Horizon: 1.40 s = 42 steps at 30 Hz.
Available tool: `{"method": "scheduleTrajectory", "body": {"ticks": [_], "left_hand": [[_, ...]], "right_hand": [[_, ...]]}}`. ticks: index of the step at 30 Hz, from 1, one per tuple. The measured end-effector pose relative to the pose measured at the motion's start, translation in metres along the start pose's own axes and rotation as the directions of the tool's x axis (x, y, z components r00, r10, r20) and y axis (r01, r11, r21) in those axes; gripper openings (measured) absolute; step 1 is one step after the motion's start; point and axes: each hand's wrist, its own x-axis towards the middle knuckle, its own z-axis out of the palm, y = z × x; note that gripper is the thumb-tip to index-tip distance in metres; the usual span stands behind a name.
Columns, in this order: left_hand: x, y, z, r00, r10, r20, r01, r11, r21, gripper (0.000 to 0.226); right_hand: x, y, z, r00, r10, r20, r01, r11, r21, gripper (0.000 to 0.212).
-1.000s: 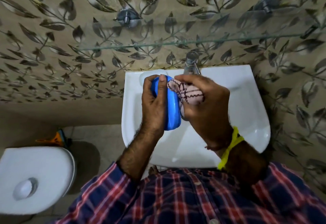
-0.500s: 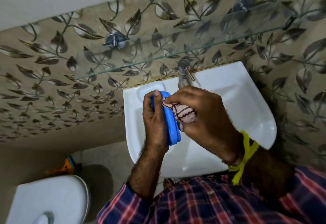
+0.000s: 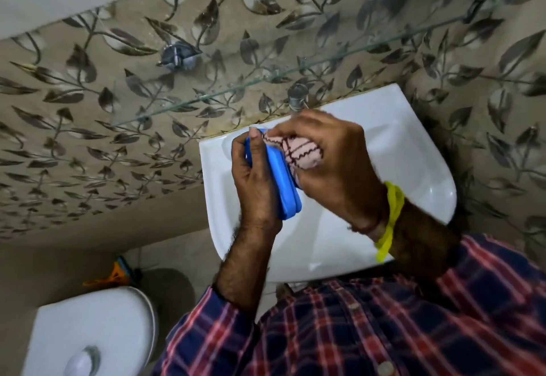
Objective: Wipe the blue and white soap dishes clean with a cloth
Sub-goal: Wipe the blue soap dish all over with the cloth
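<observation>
My left hand grips the blue soap dish on edge above the white washbasin. My right hand holds a bunched pink cloth with dark zigzag lines and presses it against the dish's right face. The dish's inner side is hidden by the cloth and my fingers. I see no white soap dish; my hands cover the basin's back left corner.
A chrome tap stands at the basin's back edge, just beyond my hands. A glass shelf crosses the leaf-patterned wall above. A white toilet tank with its flush button sits lower left, with an orange and blue thing on the floor behind it.
The view has tilted and shifted. My right hand has slid the cloth up toward the top end of the blue dish while my left hand keeps gripping it.
</observation>
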Motion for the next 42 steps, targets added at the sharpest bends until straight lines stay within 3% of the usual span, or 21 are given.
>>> {"method": "scheduleTrajectory", "body": {"ticks": [3, 8, 12, 15, 21, 24, 29, 35, 39, 42], "left_hand": [[0.004, -0.001, -0.003, 1.000, -0.027, -0.014, 0.027, 0.999, -0.036, 0.023], [0.006, -0.002, 0.004, 0.995, -0.063, -0.074, 0.058, 0.996, -0.069, 0.024], [0.009, -0.004, 0.001, 0.992, -0.085, -0.096, 0.077, 0.994, -0.081, 0.028], [0.001, -0.011, 0.009, 0.987, -0.127, -0.101, 0.116, 0.987, -0.115, 0.028], [0.019, -0.001, -0.001, 0.979, -0.069, -0.192, 0.061, 0.997, -0.048, 0.029], [0.010, -0.009, 0.005, 0.970, -0.163, -0.180, 0.146, 0.984, -0.102, 0.030], [0.028, 0.002, -0.003, 0.955, -0.055, -0.290, 0.047, 0.998, -0.034, 0.032], [0.023, 0.000, 0.003, 0.937, -0.157, -0.312, 0.123, 0.984, -0.126, 0.035], [0.031, 0.008, 0.000, 0.927, -0.093, -0.363, 0.070, 0.995, -0.077, 0.035], [0.018, -0.006, 0.006, 0.924, -0.206, -0.322, 0.171, 0.976, -0.133, 0.037]], "right_hand": [[-0.023, -0.007, 0.000, 0.995, 0.028, 0.096, -0.023, 0.998, -0.060, 0.038], [0.001, 0.002, 0.009, 1.000, -0.006, -0.013, 0.006, 1.000, -0.005, 0.033], [-0.021, -0.002, 0.004, 0.996, -0.017, 0.091, 0.021, 0.999, -0.042, 0.033], [0.004, 0.008, 0.008, 1.000, -0.012, -0.011, 0.012, 1.000, -0.020, 0.029], [-0.031, 0.003, 0.007, 0.992, -0.080, 0.099, 0.087, 0.994, -0.062, 0.054], [-0.008, 0.011, 0.014, 0.999, -0.027, 0.034, 0.027, 1.000, 0.005, 0.043], [-0.029, 0.007, 0.016, 0.987, -0.144, 0.071, 0.140, 0.988, 0.062, 0.044], [-0.003, 0.011, 0.022, 0.997, -0.078, 0.022, 0.074, 0.986, 0.147, 0.040], [-0.036, 0.012, 0.013, 0.985, -0.170, 0.021, 0.169, 0.984, 0.050, 0.043], [-0.019, 0.015, 0.017, 0.993, -0.120, 0.006, 0.120, 0.992, 0.044, 0.046]]}}
